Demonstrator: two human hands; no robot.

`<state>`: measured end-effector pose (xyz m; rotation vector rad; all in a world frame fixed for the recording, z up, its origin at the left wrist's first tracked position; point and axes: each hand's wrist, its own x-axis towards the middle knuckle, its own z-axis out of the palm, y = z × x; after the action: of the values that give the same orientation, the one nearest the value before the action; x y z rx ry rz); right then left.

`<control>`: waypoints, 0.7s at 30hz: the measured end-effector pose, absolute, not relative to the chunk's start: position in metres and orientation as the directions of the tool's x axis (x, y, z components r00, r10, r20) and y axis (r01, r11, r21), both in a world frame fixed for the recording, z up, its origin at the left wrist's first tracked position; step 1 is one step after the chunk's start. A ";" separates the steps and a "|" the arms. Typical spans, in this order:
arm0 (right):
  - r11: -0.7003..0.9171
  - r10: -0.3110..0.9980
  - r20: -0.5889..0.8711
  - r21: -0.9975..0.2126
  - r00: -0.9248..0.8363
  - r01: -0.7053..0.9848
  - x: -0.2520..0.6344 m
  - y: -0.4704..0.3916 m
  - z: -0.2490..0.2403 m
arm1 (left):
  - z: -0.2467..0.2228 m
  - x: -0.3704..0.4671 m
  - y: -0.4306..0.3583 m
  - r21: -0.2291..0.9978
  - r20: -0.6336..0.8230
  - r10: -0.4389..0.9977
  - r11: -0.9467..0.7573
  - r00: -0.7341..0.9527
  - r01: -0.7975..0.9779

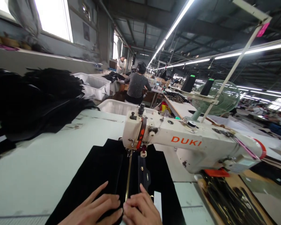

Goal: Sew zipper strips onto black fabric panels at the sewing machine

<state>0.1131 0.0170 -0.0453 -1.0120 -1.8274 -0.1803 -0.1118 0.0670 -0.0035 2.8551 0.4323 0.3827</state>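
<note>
A black fabric panel (93,165) lies flat on the pale green sewing table (49,168). Along its middle runs a zipper with gold teeth (128,176), its far end under the needle area of a white sewing machine (164,129). My left hand (100,206) rests on the panel left of the zipper, fingers stretched out. Just right of it, my right hand (140,206) has its fingers curled and pinched at the zipper's near end. A black tab with a gold zipper pull (142,170) and a white strip (157,201) lie beside the right hand.
Black cut pieces (37,97) are heaped at the left. White plastic bins (93,86) stand behind the table. A box of black zippers (229,200) sits at the right. Thread cones (188,83) and a fan (221,97) rise behind the machine. A seated co-worker (138,84) is farther back.
</note>
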 end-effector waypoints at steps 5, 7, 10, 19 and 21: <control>0.630 0.606 0.737 -0.217 -0.298 0.746 0.119 0.034 -0.044 | -0.006 -0.109 0.082 0.228 0.308 0.376 -0.921 0.874 0.316; 0.618 0.610 0.744 -0.229 -0.275 0.752 0.120 0.041 -0.045 | -0.002 -0.110 0.087 0.267 0.300 0.397 -0.908 0.867 0.323; 0.624 0.601 0.757 -0.243 -0.258 0.743 0.122 0.051 -0.045 | 0.001 -0.114 0.095 0.325 0.254 0.405 -0.891 0.879 0.317; 0.672 0.681 0.619 -0.316 -0.391 0.670 0.132 0.075 -0.005 | 0.020 -0.109 0.117 0.311 0.227 0.399 -0.894 0.888 0.322; 0.661 0.696 0.610 -0.337 -0.380 0.670 0.132 0.080 -0.002 | 0.031 -0.105 0.122 0.287 0.236 0.389 -0.903 0.890 0.319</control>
<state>0.1317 0.0800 -0.0023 -1.0518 -2.1245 0.0438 -0.1049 0.1218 0.0315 2.8166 0.5356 0.4246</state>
